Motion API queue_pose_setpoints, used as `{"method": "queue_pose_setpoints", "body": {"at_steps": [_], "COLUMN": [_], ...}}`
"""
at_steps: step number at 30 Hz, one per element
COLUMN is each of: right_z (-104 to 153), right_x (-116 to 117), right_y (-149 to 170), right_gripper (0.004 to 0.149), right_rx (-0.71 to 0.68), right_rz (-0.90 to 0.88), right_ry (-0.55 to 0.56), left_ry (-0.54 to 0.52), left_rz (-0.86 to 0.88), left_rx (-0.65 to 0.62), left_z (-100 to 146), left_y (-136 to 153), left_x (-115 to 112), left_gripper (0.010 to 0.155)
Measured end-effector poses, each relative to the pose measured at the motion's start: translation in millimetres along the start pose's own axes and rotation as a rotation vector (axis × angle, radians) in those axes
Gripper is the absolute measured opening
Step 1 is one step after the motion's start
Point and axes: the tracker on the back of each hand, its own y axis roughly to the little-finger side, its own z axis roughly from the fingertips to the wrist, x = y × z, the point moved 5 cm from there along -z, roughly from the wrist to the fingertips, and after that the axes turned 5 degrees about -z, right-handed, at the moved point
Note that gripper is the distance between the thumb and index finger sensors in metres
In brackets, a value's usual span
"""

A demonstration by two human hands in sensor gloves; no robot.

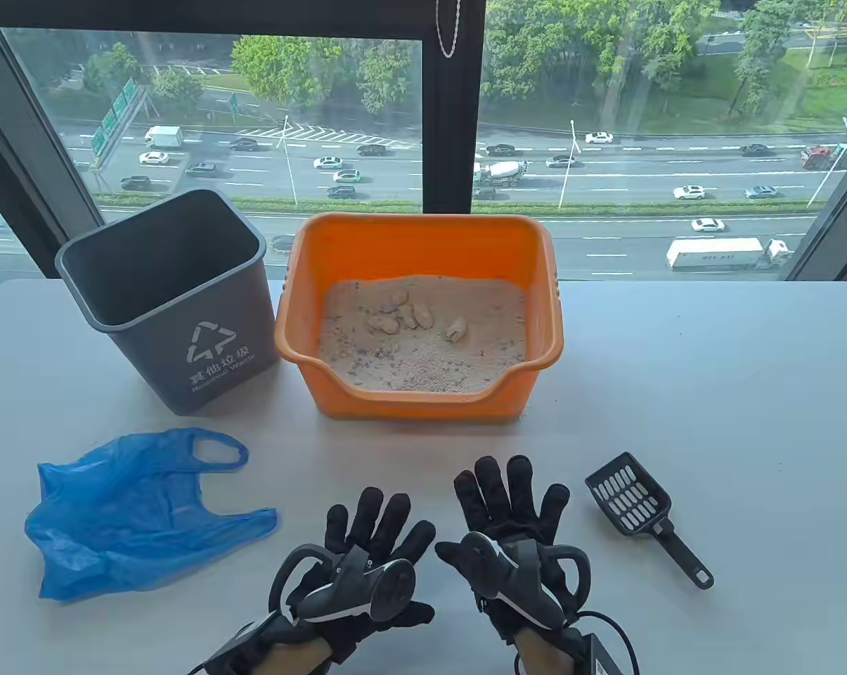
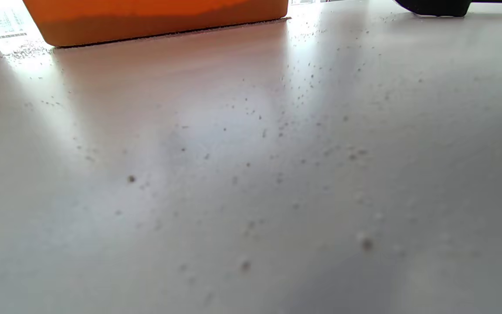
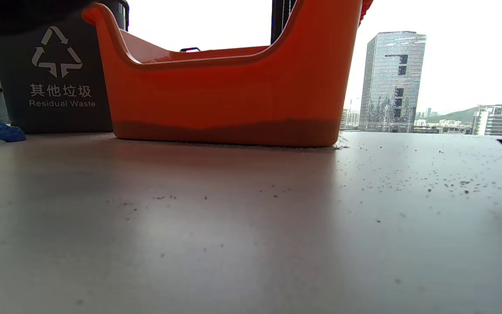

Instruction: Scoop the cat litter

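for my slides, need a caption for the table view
Gloved hands rest flat before an orange litter box, scoop beside the right.

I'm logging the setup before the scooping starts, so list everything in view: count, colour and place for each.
litter box: one, orange, back centre of the table, holding litter
litter: pale sandy fill inside the litter box
clumps: several, beige, on the litter toward the back
waste bin: one, grey with white recycling mark, left of the litter box
plastic bag: one, blue, crumpled, front left of the table
scoop: one, black, slotted, front right, beside the right hand
table: one, white, dotted with stray grains
left hand: black glove with tracker, flat on the table, front centre
right hand: black glove with tracker, flat on the table, beside the left hand
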Motion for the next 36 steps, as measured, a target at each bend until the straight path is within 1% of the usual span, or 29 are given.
{"method": "queue_pose_setpoints", "body": {"at_steps": [10,14,17,19,21,23,24,25,27,28,30,32,34,36], "right_z": [0,1,1,2,2,2,2,2,2,2,2,3,3,3], "right_x": [1,1,1,1,1,0,-1,-1,-1,-2,-2,-2,-3,-4], "right_y": [1,2,2,3,3,4,4,4,5,5,5,6,6,7], "right_gripper": [0.086,0.086,0.086,0.086,0.085,0.085,0.085,0.085,0.085,0.085,0.085,0.085,0.085,0.085], "right_rx": [0.005,0.01,0.012,0.016,0.019,0.022,0.024,0.024,0.027,0.028,0.03,0.032,0.034,0.035], "right_rz": [-0.01,-0.015,-0.013,-0.012,-0.017,-0.02,-0.023,-0.024,-0.027,-0.027,-0.031,-0.036,-0.041,-0.046], "right_ry": [-0.001,-0.006,-0.01,-0.016,-0.015,-0.014,-0.014,-0.015,-0.016,-0.016,-0.016,-0.018,-0.016,-0.012], "left_ry": [0.002,-0.014,-0.019,-0.016,-0.002,0.005,0.01,0.015,0.035,0.058,0.106,0.187,0.247,0.313], "left_rz": [-0.004,-0.002,0.018,0.048,0.09,0.122,0.153,0.178,0.262,0.31,0.378,0.46,0.541,0.576], "left_rx": [0.004,0.003,0.033,0.066,0.113,0.175,0.222,0.25,0.35,0.407,0.51,0.638,0.715,0.78], "left_z": [0,1,-1,0,7,16,24,28,41,47,56,66,72,75], "left_y": [0,0,11,28,51,80,103,116,158,181,215,251,271,284], "left_x": [0,7,15,24,33,41,45,45,41,35,20,-4,-27,-48], "left_gripper": [0.094,0.094,0.094,0.094,0.093,0.093,0.093,0.093,0.093,0.092,0.093,0.096,0.099,0.098]}}
